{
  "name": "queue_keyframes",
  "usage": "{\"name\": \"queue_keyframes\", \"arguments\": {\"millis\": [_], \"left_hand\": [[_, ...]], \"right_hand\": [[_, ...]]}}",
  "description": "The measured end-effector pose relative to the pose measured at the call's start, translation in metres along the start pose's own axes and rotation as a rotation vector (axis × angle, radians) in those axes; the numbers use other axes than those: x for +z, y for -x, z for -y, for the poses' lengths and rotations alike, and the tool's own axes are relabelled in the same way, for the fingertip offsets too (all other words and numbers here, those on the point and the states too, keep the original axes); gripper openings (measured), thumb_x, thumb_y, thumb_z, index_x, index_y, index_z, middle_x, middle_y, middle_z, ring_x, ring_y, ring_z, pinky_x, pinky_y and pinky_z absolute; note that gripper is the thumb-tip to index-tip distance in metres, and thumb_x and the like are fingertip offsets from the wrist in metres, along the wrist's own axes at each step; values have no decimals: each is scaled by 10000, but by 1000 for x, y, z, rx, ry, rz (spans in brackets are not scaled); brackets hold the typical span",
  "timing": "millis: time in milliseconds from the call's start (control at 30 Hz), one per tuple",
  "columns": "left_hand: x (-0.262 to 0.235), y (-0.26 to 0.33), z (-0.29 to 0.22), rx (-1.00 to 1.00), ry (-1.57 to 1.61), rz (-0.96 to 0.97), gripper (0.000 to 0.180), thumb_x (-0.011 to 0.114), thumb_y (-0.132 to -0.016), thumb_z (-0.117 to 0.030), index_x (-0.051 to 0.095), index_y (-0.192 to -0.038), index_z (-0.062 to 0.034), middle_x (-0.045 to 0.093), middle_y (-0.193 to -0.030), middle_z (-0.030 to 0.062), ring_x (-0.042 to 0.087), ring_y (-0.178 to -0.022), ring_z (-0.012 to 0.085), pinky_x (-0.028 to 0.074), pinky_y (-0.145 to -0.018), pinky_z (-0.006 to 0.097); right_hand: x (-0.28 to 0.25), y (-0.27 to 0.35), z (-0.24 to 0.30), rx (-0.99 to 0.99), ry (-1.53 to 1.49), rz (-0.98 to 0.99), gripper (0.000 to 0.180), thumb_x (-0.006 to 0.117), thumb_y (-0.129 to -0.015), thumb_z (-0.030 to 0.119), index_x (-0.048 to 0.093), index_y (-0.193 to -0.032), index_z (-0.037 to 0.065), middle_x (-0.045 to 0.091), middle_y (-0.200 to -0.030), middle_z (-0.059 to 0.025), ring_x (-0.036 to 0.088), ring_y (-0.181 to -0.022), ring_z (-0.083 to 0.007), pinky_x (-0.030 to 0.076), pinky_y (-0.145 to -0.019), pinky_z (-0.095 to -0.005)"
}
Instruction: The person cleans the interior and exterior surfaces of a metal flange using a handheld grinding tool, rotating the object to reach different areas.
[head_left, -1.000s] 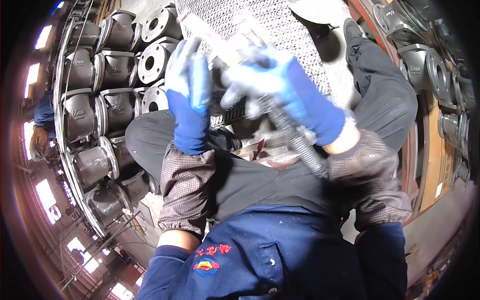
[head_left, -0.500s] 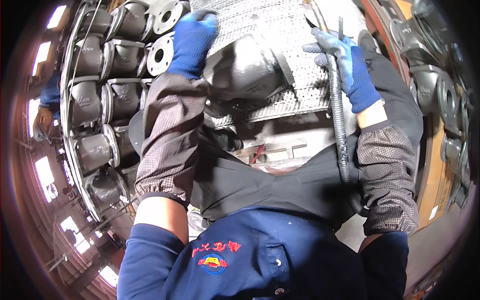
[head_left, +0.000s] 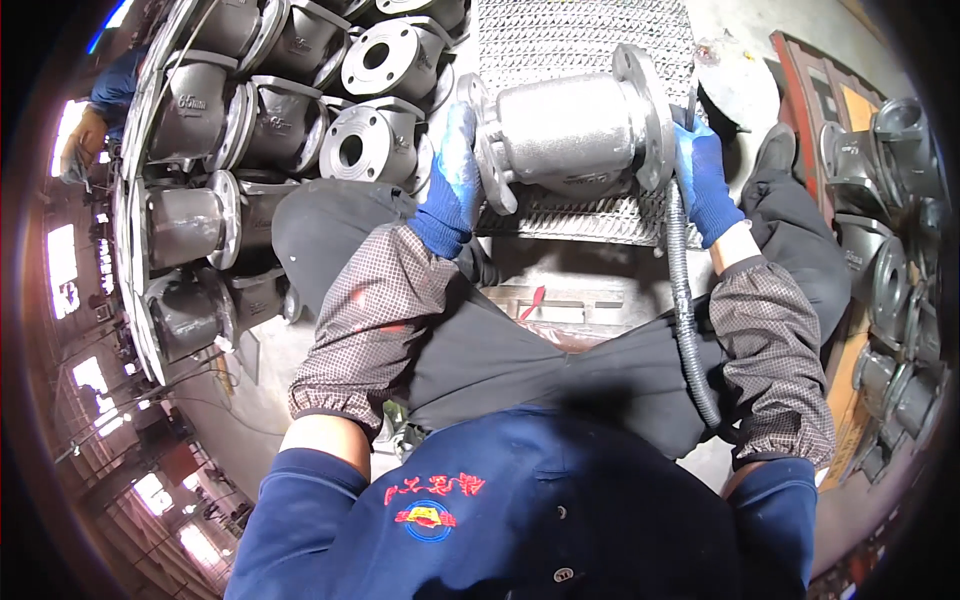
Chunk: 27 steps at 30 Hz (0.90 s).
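Observation:
A grey cast valve body (head_left: 570, 125) with a round flange at each end lies sideways over the perforated metal bench top (head_left: 590, 30). My left hand (head_left: 450, 190), in a blue glove, is closed against its left flange, with the fingertips partly hidden. At the right flange, my gloved right hand (head_left: 702, 175) presses in from the outside, its fingers partly behind the rim. A thin rod sticks up above that hand, and a ribbed grey hose (head_left: 683, 300) runs down below it, so the hosed tool appears held there too.
Several similar flanged castings (head_left: 380, 60) stand stacked on the left, close to my left hand. More castings (head_left: 880, 260) sit on the right beside a red metal frame (head_left: 805, 110). A pale round plate (head_left: 738, 90) lies beyond my right hand. Another person's hand (head_left: 82, 140) shows at far left.
The valve body has turned level, and both its flanges now show. My left hand has come down to its left flange; my right hand has moved in against the right one.

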<state>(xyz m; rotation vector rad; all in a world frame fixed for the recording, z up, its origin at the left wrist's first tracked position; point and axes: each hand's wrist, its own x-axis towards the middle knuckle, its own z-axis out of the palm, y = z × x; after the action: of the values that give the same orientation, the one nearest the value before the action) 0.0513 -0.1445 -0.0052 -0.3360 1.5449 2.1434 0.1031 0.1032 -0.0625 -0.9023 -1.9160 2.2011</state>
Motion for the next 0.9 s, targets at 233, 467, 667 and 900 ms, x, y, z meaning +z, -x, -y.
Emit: {"name": "queue_keyframes", "arguments": {"millis": [233,467,667,900], "left_hand": [[-23,-6,-21,1031,-739,310,332,461,-890,-19,499,-1219,9,507,-1248,180,506,-1149,277,384,-983,334],[-24,-38,-22,797,-630,238,354,467,-919,-151,489,-1251,-30,543,-1208,137,553,-1070,226,435,-935,306],[-25,-55,-21,17,83,97,383,509,-895,-332,535,-1160,-57,585,-1103,111,587,-981,189,487,-860,298],[-46,-45,-13,58,40,70,418,469,-923,-354,489,-1242,-85,559,-1159,66,559,-1025,158,472,-855,272]], "right_hand": [[-22,28,29,-407,629,333,297,419,-912,152,572,-1055,-59,607,-1009,-101,569,-905,-148,449,-813,-272],[12,21,55,170,55,164,358,397,-916,230,546,-1108,-33,599,-1040,-97,576,-921,-161,448,-835,-262],[21,25,54,8,257,148,296,460,-884,127,548,-1114,-37,601,-1079,-140,576,-992,-224,443,-870,-290],[27,22,37,-173,188,153,307,457,-902,197,610,-1037,-32,620,-933,-59,552,-815,-116,435,-745,-241]]}}
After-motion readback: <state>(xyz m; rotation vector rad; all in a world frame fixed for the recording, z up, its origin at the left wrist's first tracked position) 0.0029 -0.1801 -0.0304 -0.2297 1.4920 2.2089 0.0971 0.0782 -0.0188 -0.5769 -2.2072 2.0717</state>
